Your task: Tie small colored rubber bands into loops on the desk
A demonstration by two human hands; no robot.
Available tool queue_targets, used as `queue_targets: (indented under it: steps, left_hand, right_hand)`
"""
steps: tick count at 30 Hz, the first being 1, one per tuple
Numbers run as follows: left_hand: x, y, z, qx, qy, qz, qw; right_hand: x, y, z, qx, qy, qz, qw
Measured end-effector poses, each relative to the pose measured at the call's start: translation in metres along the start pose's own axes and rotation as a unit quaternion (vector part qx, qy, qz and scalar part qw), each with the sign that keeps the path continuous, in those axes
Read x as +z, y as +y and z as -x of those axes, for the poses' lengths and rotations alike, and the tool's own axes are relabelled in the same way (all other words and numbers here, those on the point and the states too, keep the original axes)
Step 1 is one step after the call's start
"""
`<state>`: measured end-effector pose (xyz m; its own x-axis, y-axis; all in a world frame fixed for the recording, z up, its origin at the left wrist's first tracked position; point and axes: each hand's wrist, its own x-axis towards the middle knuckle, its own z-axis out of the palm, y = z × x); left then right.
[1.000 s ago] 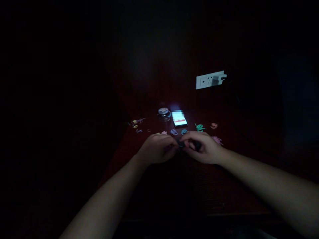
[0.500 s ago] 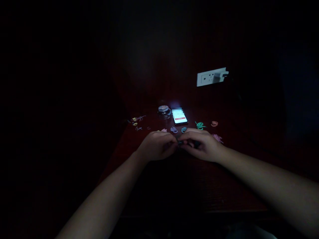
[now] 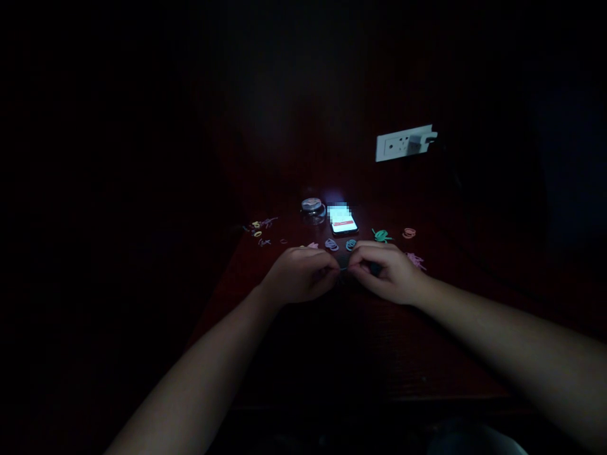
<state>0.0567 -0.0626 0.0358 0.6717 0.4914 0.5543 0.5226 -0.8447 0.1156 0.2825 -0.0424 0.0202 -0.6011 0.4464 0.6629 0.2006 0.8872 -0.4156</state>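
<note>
My left hand [image 3: 302, 275] and my right hand [image 3: 389, 273] meet over the dark red table, each closed in a pinch. Between the fingertips runs a thin bluish rubber band [image 3: 344, 269], with an end in each pinch. The dim light hides its details. Just beyond my hands lie small piles of bands: purple ones [image 3: 331, 244], blue ones [image 3: 351, 244], and pink ones [image 3: 313, 246] partly behind my left hand. Green bands [image 3: 381, 236], orange bands [image 3: 409, 233] and a pinkish-purple heap [image 3: 416, 261] lie around my right hand.
A lit phone [image 3: 344, 219] lies behind the piles, beside a clear lidded jar [image 3: 313, 212]. Yellow and dark bands [image 3: 257, 231] are scattered at the far left of the table [image 3: 403, 354]. A white socket plate [image 3: 397, 145] with a plug is on the wall.
The fingertips have drawn slightly apart, my right hand shifting a little right, so the band now shows as a thin line between them. The view has tilted slightly.
</note>
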Motion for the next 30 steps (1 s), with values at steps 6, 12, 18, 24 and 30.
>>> queue_targets:
  steps: [6,12,18,24,30]
  left_hand:
    - [0.000,0.000,0.001,-0.006,0.009,-0.002,1.000]
    - [0.000,-0.001,0.001,0.000,0.024,-0.008,1.000]
    - [0.000,-0.003,0.001,0.005,0.026,-0.004,1.000]
    - [0.001,-0.001,0.001,0.002,0.018,-0.026,0.999]
    - [0.002,-0.001,0.000,0.007,0.024,-0.034,0.999]
  right_hand:
    - [0.000,0.000,0.000,0.008,-0.004,-0.004,1.000]
    - [0.000,0.002,0.000,0.006,-0.004,-0.004,1.000]
    - [0.001,0.001,0.003,0.030,0.007,-0.026,0.999]
    - [0.009,-0.004,0.002,0.087,-0.008,-0.059,0.994]
    - [0.012,-0.003,0.002,0.136,-0.017,-0.060,0.989]
